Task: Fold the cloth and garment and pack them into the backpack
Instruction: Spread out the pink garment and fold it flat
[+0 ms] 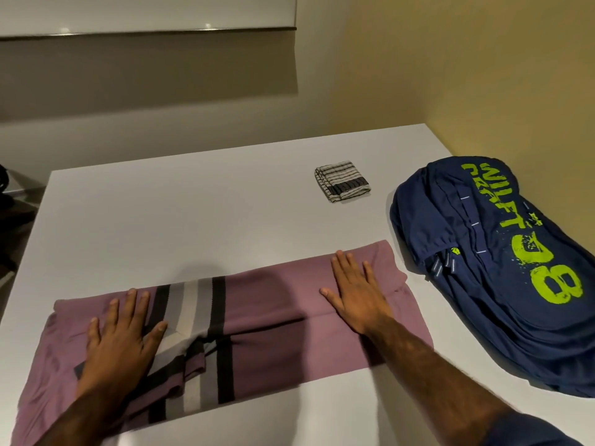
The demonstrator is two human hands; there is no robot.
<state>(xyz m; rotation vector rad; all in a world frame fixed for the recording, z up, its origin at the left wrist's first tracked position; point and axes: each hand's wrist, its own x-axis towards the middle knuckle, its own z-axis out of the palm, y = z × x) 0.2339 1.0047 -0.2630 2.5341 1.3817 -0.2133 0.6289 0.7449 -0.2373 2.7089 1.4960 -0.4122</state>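
A mauve garment [267, 304] with black, grey and white stripes lies folded into a long band across the near part of the white table [180, 207]. My left hand [120, 333] presses flat on its left part, fingers straight. My right hand [354, 291] lies flat on its right part near the far edge. A small striped cloth [343, 185] sits folded into a square farther back. A navy backpack [502, 268] with lime-green lettering lies on its side at the right, apart from both hands.
The table stands in a corner, with a yellowish wall [483, 75] behind and to the right. A dark object [4, 185] shows past the table's left edge. Bare tabletop lies between the garment and the folded cloth.
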